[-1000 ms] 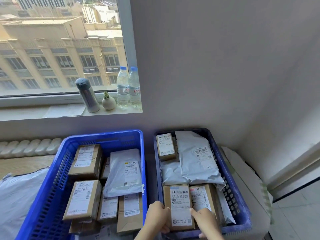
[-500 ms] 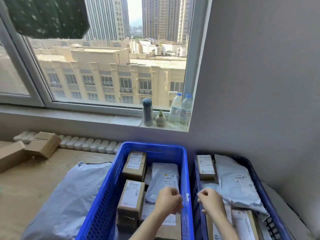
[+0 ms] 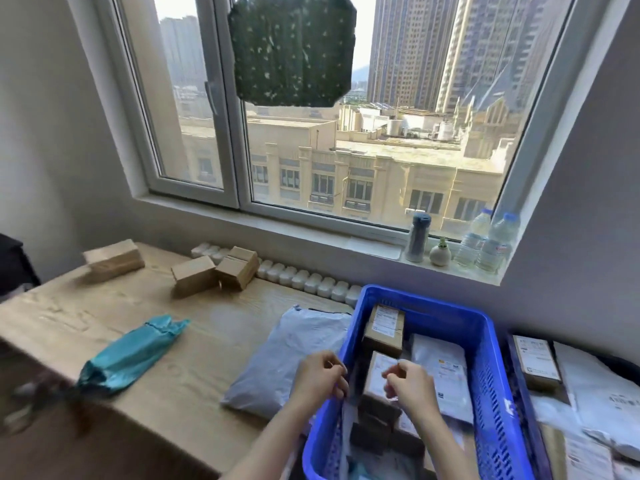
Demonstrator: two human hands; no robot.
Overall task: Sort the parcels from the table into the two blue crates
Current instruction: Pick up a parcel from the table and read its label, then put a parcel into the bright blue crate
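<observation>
A second ago both hands were pressed on a box in the right crate (image 3: 531,424); now they have come away from it and hang over the near corner of the left crate (image 3: 426,299). The left hand (image 3: 322,379) is above that crate's left rim and the right hand (image 3: 410,386) is just inside it, over the stacked boxes. The fingers of both are loosely curled and, as far as the blurred view shows, pinch nothing. The head has also swung from the crates towards the surface (image 3: 86,317).

That suggests the last parcel is set down and the next pick is about to begin. Several parcels remain unsorted left of the left crate:
- a grey mailer (image 3: 287,358) lying against its left wall
- a teal bag (image 3: 128,355) further left, near the front edge
- two brown boxes (image 3: 194,280) touching each other, well behind
- a third box (image 3: 112,259) at the far left

Both crates already hold many parcels, so the task looks well along but not finished. The mailer is the nearest reach.
</observation>
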